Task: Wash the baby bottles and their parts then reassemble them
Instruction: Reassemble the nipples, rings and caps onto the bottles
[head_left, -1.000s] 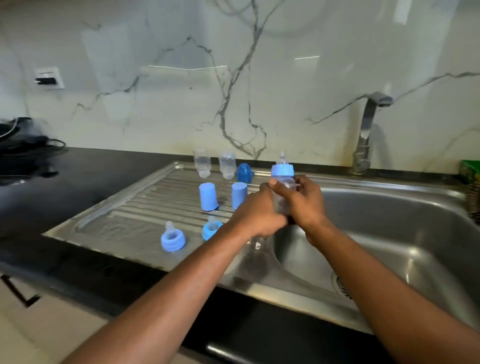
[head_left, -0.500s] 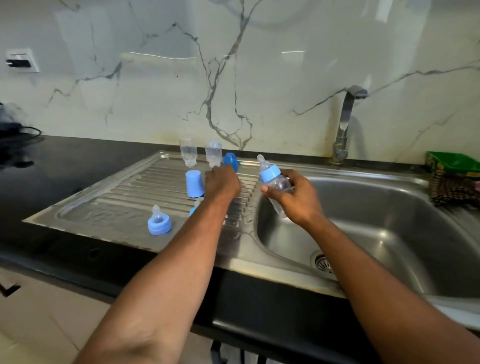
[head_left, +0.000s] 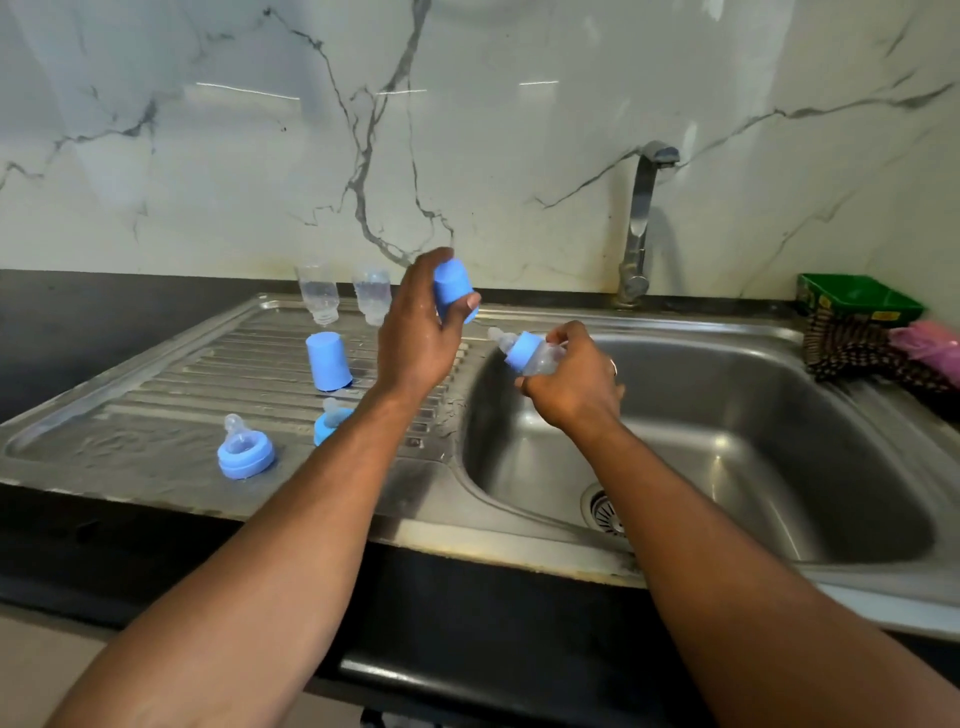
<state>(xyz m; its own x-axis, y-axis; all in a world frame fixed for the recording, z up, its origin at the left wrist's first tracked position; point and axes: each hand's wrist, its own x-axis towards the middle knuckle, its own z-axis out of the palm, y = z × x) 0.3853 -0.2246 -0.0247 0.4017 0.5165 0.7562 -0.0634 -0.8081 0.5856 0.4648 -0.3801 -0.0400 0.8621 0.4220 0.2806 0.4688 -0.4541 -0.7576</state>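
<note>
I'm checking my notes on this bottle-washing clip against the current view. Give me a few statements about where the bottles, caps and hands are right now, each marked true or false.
1. The left hand holds a blue cap. True.
2. The right hand holds a bare bottle with no teat. False: the bottle it holds carries a blue ring and a teat.
3. Two clear bottles stand upside down at the back of the draining board. True.
4. Water is running from the tap. False: no stream is visible.
5. A blue cap stands on the draining board. True: one cap stands there.
6. Both teat rings lie in the sink basin. False: they rest on the draining board, one near its front edge.
</note>
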